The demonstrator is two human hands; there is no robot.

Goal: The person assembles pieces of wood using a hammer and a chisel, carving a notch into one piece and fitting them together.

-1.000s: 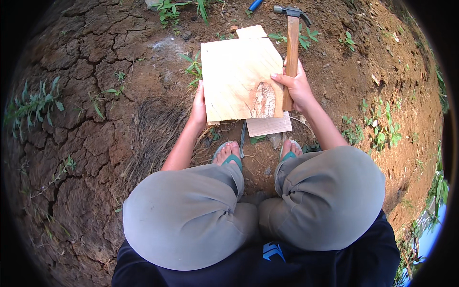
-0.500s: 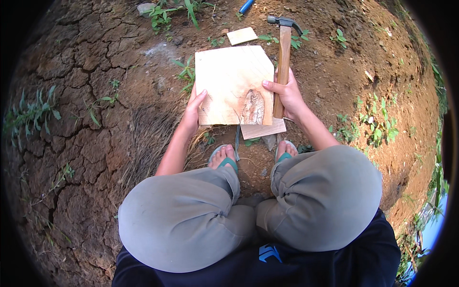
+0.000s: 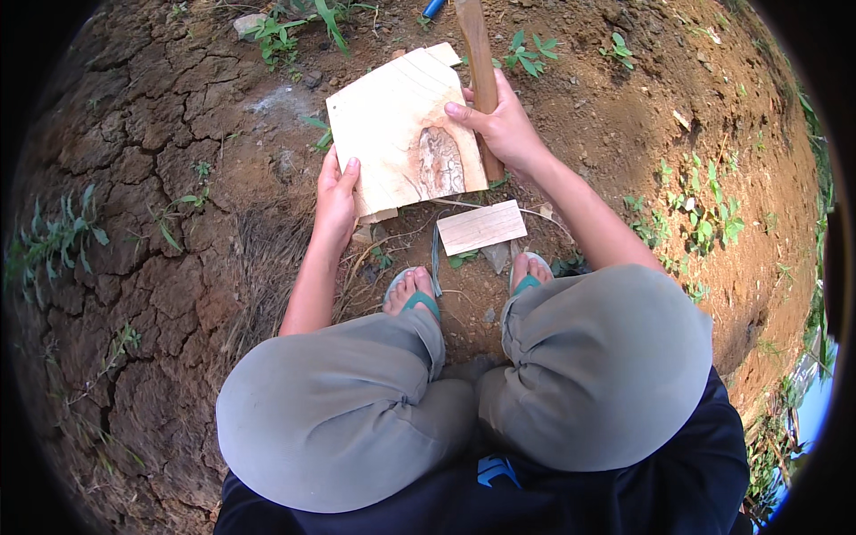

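Observation:
A pale wooden board (image 3: 388,116) with a dark, rough knot is held between my two hands, tilted a little. My left hand (image 3: 335,201) is closed on its left edge, thumb on top. On the opposite edge, my right hand (image 3: 510,129) grips the board and a hammer (image 3: 479,53) together, its wooden handle lying along the board's side. The hammer's head is out of the picture. Below the board, a small rectangular wood piece (image 3: 481,227) lies on the ground near my feet. Another wood piece (image 3: 444,53) shows partly past the board's far corner.
Cracked brown soil (image 3: 134,143) spreads to the left, with dry grass (image 3: 267,267) beside my left forearm. Small green plants (image 3: 704,214) grow on the right. A blue rod-like thing (image 3: 433,8) lies at the top edge, and a stone (image 3: 250,27) sits at the far left.
The board has moved left and away from me and turned counterclockwise. The hammer has shifted up and left, its head leaving the picture. The small wood piece near my feet is now uncovered.

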